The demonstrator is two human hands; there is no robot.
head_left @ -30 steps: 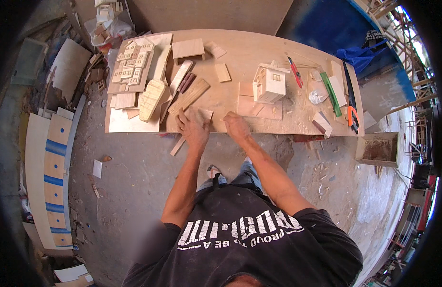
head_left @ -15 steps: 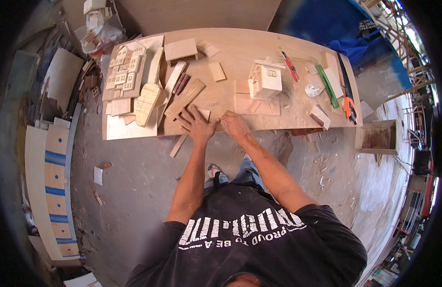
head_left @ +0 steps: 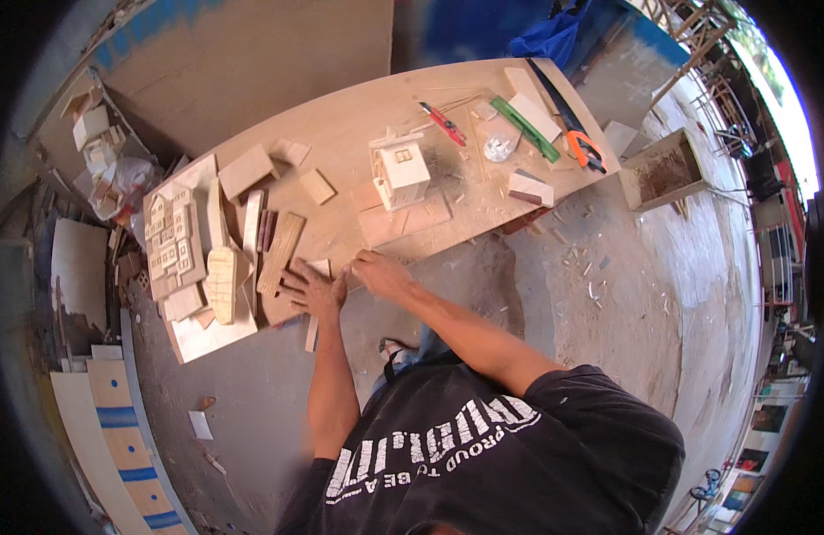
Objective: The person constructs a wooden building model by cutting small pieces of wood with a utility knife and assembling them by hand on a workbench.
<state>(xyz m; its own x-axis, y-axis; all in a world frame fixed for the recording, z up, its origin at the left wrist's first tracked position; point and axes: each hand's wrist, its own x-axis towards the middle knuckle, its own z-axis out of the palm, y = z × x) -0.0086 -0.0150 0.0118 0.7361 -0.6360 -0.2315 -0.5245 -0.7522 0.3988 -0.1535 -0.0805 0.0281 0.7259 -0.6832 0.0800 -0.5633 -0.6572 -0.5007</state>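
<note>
My left hand (head_left: pixel 315 287) rests at the table's near edge with its fingers spread, beside a flat strip of striped wood (head_left: pixel 281 253). A small pale wood piece (head_left: pixel 320 266) shows partly behind that hand. My right hand (head_left: pixel 382 275) is closed in a pinch close to the left thumb; what its fingertips hold, if anything, is too small to make out. Beyond the right hand, a small wooden model house (head_left: pixel 403 175) stands on a thin wood base (head_left: pixel 434 214). Two dark brown sticks (head_left: pixel 266 230) lie left of the striped strip.
A wooden model facade (head_left: pixel 173 236) and a rounded wood block (head_left: pixel 222 283) lie at left on the table (head_left: pixel 332 134). At right are a red cutter knife (head_left: pixel 444 123), a green straight tool (head_left: pixel 524 127) and a handsaw (head_left: pixel 568 116) with an orange handle. An open box (head_left: pixel 666 169) stands beyond.
The view has turned, so the table now slants up to the right. Both hands stay together at the near edge in much the same pose.
</note>
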